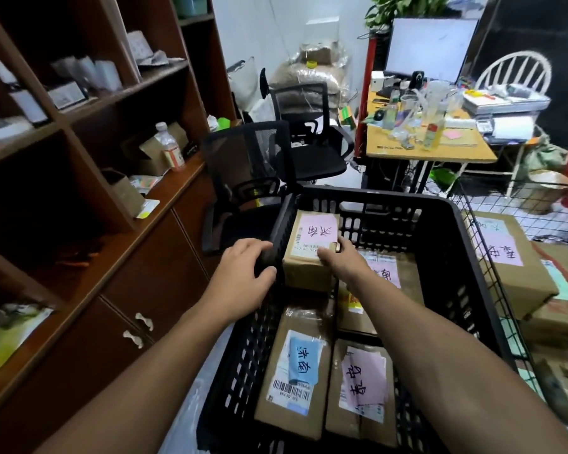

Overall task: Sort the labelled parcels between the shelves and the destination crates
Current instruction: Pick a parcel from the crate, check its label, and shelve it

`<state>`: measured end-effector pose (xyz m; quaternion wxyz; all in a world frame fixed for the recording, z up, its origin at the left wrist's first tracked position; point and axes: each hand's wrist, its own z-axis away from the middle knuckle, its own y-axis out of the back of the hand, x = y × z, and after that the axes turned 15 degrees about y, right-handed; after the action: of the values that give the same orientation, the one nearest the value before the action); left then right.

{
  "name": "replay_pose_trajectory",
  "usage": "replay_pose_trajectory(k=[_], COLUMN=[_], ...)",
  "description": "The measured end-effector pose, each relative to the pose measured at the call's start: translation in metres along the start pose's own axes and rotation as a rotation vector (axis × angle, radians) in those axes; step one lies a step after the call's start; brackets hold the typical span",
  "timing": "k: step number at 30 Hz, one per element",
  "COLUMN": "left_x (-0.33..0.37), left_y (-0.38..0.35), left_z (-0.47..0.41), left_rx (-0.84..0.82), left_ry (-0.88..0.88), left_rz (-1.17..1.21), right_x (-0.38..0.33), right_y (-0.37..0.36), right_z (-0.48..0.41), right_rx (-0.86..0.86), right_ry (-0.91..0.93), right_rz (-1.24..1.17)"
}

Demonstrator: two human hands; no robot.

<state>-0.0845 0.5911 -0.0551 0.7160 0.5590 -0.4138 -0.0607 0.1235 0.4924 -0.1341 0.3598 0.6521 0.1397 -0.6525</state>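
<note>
Head camera shows the right hand point(343, 258) clasping a pink-labelled box point(310, 249) inside the black crate point(446, 244), left hand point(243, 276) gripping its rim beside; sorted boxes lie nearer, more wait outside.

Black crate point(446, 244) of labelled parcels point(310, 253)

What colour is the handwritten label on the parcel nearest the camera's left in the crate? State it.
Light blue label, on the brown parcel in the black crate; head view shows it.
</note>
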Motion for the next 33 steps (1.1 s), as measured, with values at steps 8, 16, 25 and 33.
replay_pose_trajectory(k=[8, 16, 25, 33], left_x=[0.004, 0.020, 0.090, 0.143], left_y=[0.026, 0.011, -0.026, -0.056], left_z=[-0.017, -0.008, 0.076, 0.238], left_rx=[-0.037, -0.083, -0.287, -0.331], left_ry=[-0.218, -0.659, -1.022, -1.438], left_rz=[-0.046, -0.263, -0.314, -0.197], right_x=[-0.044, -0.043, -0.041, -0.032], right_y=[0.010, 0.031, 0.056, 0.056], right_z=[0.054, 0.180, 0.351, 0.544], right_rx=[0.133, 0.145, 0.448, 0.708], right_ry=[0.177, 0.143, -0.228, -0.592], right_rz=[0.635, 1.316, 1.381, 1.350])
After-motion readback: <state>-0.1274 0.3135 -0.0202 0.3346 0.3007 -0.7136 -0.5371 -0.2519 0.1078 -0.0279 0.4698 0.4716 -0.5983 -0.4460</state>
